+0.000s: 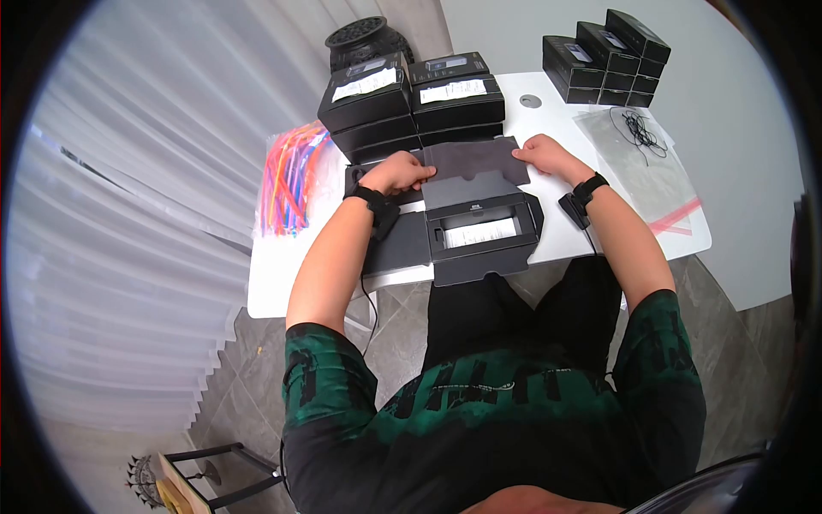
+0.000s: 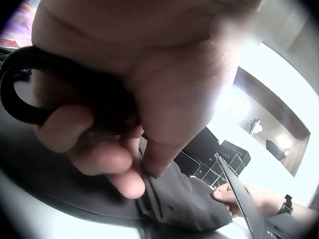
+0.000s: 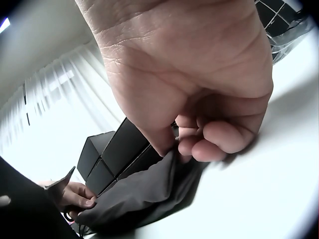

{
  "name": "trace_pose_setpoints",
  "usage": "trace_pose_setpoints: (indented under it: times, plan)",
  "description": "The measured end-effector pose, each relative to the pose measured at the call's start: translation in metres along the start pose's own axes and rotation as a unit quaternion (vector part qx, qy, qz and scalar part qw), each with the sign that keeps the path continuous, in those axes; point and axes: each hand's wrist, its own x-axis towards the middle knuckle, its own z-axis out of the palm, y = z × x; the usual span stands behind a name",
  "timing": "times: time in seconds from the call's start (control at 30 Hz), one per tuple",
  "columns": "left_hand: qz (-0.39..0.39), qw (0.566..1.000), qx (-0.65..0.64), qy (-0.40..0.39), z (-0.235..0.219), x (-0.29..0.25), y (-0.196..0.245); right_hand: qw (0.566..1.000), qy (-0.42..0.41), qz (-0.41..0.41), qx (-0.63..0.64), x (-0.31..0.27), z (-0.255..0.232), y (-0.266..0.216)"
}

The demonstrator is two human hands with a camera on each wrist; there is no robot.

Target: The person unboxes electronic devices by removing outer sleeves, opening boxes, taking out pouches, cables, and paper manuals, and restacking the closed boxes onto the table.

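A dark grey cloth-like piece (image 1: 475,161) (image 2: 182,199) (image 3: 142,191) stretches between both hands, behind an open black box (image 1: 486,250) with a white printed sheet (image 1: 481,233) inside. My left hand (image 1: 401,174) (image 2: 134,69) pinches its left end between thumb and fingers. A black loop (image 2: 17,94) lies against that hand's curled fingers, above a dark flat item (image 2: 60,174). Its right corner is pinched by my right hand (image 1: 550,158) (image 3: 189,64), the other fingers curled. The box's raised flap (image 1: 467,190) partly overlaps the cloth's near edge in the head view.
Stacked black boxes (image 1: 368,107) stand at the back left, more (image 1: 604,64) at the back right. A bag of colourful strips (image 1: 294,180) lies left. On the right are a clear plastic bag (image 1: 642,176) and thin black cord (image 1: 638,128). The white table (image 1: 278,287) has a round hole.
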Motion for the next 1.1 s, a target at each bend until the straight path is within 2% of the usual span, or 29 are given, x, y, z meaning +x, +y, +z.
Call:
trace_pose_setpoints:
  times: [0.07,0.1,0.13,0.17,0.2,0.23,0.27,0.33,0.37,0.4,0.47,0.53,0.6,0.63,0.67,0.73,0.8,0.87,0.93,1.0,1.1]
  plan:
    - [0.035,0.994,-0.013,0.107,-0.005,-0.01,0.006,0.975,0.093,-0.069,-0.187,0.0,-0.002,-0.001]
    - [0.077,0.987,-0.067,0.122,-0.012,-0.019,0.013,0.975,0.094,-0.07,-0.187,-0.003,-0.004,-0.008]
    - [0.093,0.974,-0.177,0.105,-0.02,-0.026,0.022,0.969,0.127,-0.11,-0.179,-0.006,-0.01,-0.016]
    - [0.141,0.942,-0.297,0.063,-0.026,-0.037,0.035,0.961,0.159,-0.149,-0.171,-0.011,-0.016,-0.028]
    - [0.184,0.892,-0.413,0.018,-0.029,-0.048,0.045,0.961,0.157,-0.148,-0.17,-0.021,-0.018,-0.047]
    - [0.222,0.855,-0.468,-0.016,-0.03,-0.053,0.056,0.982,0.083,-0.163,-0.045,-0.032,-0.016,-0.073]
    - [0.258,0.812,-0.521,-0.05,-0.029,-0.051,0.065,0.981,0.007,-0.173,0.083,-0.042,-0.01,-0.097]
    - [0.297,0.763,-0.564,-0.103,-0.026,-0.035,0.071,0.965,-0.044,-0.178,0.185,-0.062,0.012,-0.14]
    - [0.298,0.763,-0.564,-0.104,-0.02,-0.034,0.078,0.957,-0.08,-0.167,0.225,-0.06,0.022,-0.15]
    - [0.286,0.768,-0.569,-0.067,-0.015,-0.034,0.086,0.945,-0.115,-0.155,0.264,-0.057,0.03,-0.156]
    - [0.278,0.775,-0.567,-0.016,-0.008,-0.037,0.096,0.942,-0.102,-0.149,0.283,-0.039,0.038,-0.153]
    - [0.265,0.806,-0.53,0.014,-0.005,-0.042,0.097,0.938,-0.115,-0.125,0.302,-0.03,0.041,-0.149]
    - [0.192,0.856,-0.477,0.052,-0.006,-0.034,0.085,0.928,-0.138,-0.105,0.33,-0.031,0.044,-0.149]
    - [0.162,0.906,-0.386,0.062,-0.013,-0.019,0.067,0.942,-0.114,-0.1,0.298,-0.029,0.046,-0.147]
    - [0.163,0.907,-0.384,0.063,-0.015,-0.022,0.063,0.955,-0.089,-0.094,0.266,-0.027,0.048,-0.144]
    - [0.124,0.935,-0.328,0.048,-0.016,-0.028,0.057,0.961,-0.059,-0.108,0.247,-0.021,0.054,-0.138]
    - [0.142,0.938,-0.315,0.024,-0.017,-0.02,0.046,0.971,-0.03,-0.122,0.205,-0.02,0.059,-0.135]
    - [0.146,0.944,-0.292,0.045,-0.018,-0.017,0.045,0.971,-0.027,-0.138,0.192,-0.019,0.062,-0.133]
    - [0.121,0.954,-0.27,0.054,-0.018,-0.014,0.045,0.976,-0.069,-0.124,0.166,-0.02,0.063,-0.134]
    - [0.095,0.954,-0.279,0.052,-0.011,-0.015,0.046,0.976,-0.073,-0.121,0.164,-0.014,0.065,-0.131]
    - [0.105,0.957,-0.269,0.038,-0.009,-0.01,0.043,0.977,-0.082,-0.128,0.149,-0.005,0.072,-0.131]
